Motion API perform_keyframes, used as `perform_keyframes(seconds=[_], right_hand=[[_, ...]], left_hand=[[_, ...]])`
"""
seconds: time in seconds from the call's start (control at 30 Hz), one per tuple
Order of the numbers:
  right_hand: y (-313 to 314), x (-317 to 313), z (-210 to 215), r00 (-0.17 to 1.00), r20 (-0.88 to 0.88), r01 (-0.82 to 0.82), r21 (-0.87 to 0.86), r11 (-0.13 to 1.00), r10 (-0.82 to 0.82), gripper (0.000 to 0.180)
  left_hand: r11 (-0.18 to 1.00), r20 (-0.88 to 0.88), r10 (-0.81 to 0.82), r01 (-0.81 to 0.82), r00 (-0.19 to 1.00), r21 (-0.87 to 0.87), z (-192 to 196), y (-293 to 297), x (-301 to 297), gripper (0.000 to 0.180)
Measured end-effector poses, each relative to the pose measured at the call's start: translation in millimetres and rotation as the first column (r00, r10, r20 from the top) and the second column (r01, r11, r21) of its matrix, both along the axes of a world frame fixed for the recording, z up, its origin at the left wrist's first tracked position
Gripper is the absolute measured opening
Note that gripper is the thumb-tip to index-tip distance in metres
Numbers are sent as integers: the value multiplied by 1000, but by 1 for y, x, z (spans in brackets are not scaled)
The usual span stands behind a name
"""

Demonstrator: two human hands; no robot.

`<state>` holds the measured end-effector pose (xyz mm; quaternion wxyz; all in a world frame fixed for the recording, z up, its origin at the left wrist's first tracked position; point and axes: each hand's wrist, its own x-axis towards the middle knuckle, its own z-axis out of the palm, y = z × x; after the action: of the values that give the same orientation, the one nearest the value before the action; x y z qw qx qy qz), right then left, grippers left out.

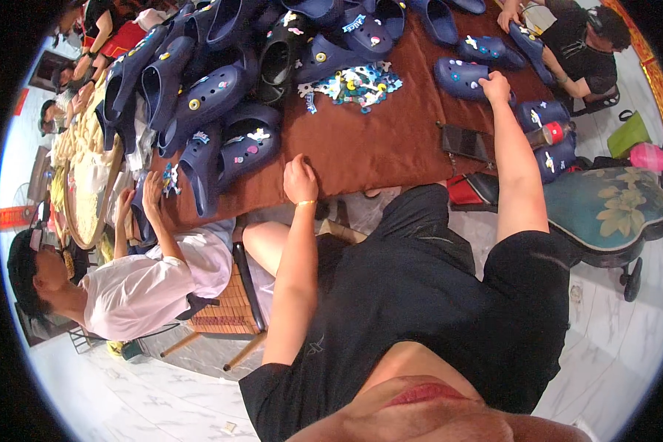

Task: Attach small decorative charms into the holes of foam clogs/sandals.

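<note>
The left hand (300, 179) curls at the edge of the table (353, 158), its grip impossible to tell. The right hand (496, 87) pinches the blue clog (458, 76) there by 1 end; probably light, springy foam, best held by its rim.

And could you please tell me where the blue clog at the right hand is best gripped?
The blue clog is probably best gripped by its opening's rim, from the right, where the right hand is: its rounded toe points left and carries charms.

several dark blue clogs (230, 22) are cut off above.
</note>
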<state>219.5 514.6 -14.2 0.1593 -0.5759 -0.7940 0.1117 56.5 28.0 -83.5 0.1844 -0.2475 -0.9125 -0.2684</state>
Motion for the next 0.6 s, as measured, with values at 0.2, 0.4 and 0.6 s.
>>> perform_keyframes(seconds=[0.2,0.4,0.6], right_hand=[[-35,-37,13,930,-319,-154,107,982,181,42],[-170,-56,28,284,-917,-705,-398,588,-280,16],[-290,-70,-6,495,-800,-707,-598,378,-339,36]], left_hand=[[1000,-13,-26,26,1000,9,2,-3,-9,17],[981,190,-134,102,973,167,17,0,5,33],[809,279,-514,351,811,471,61,3,52,78]])
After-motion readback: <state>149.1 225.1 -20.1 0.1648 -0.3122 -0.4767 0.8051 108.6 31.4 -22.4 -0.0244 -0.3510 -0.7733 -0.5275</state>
